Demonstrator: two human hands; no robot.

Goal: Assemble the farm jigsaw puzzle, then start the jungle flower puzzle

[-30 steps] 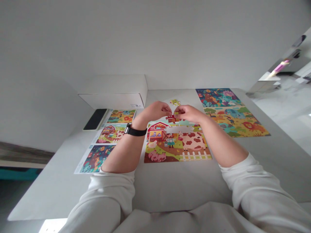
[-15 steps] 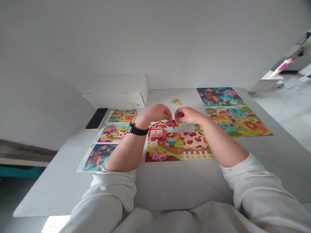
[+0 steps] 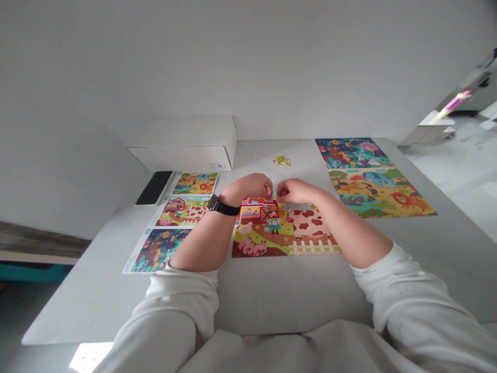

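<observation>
Both hands are at the far edge of the farm puzzle (image 3: pixel 272 241), which lies flat on the table (image 3: pixel 279 300) directly in front of the person. The left hand (image 3: pixel 254 187) is over the far edge above the red barn, and the right hand (image 3: pixel 297 191) is just beside it, a narrow gap between the two. Fingers of both hands are bent inward and point down; whether they grasp the puzzle's edge or merely rest there cannot be told, as the knuckles hide the tips. The near part of the puzzle shows a pig, a hen, a farmer, a spotted cow and a white fence. A watch (image 3: pixel 225 207) with a black strap is on the left wrist. A small cluster of loose pieces (image 3: pixel 281 161), yellow-green and white, lies beyond the hands, apart from the puzzle. To the left, partly covered by the left forearm, is a sheet (image 3: pixel 149 228) bearing three pictures, the middle one a farm scene; a dark slab (image 3: pixel 154 188) lies next to its far end, and a white box (image 3: pixel 178 157) stands behind. To the right lie a night-forest picture (image 3: pixel 351 153) and, touching its near edge, a savanna picture (image 3: pixel 382 191).
</observation>
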